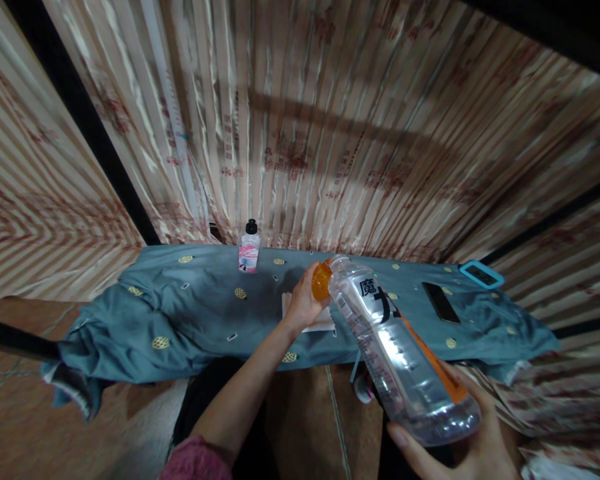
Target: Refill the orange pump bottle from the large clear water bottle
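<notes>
A large clear bottle (397, 353) with an orange label strip and dark characters is tilted, its neck toward the upper left and its base at the lower right. My left hand (305, 300) has its fingers around the orange cap (322, 280) at the bottle's neck. Around the base of the bottle, my right hand (463, 433) grips from below and the right side. Beneath my left hand, a pale cloth or tissue (323, 323) lies on the teal cover and is partly hidden.
On the teal cloth-covered surface (205, 307) stands a small black-capped bottle (249, 250). A dark phone (441, 303) and a blue-framed object (481, 274) lie at the right. Pleated curtains hang behind, between black poles.
</notes>
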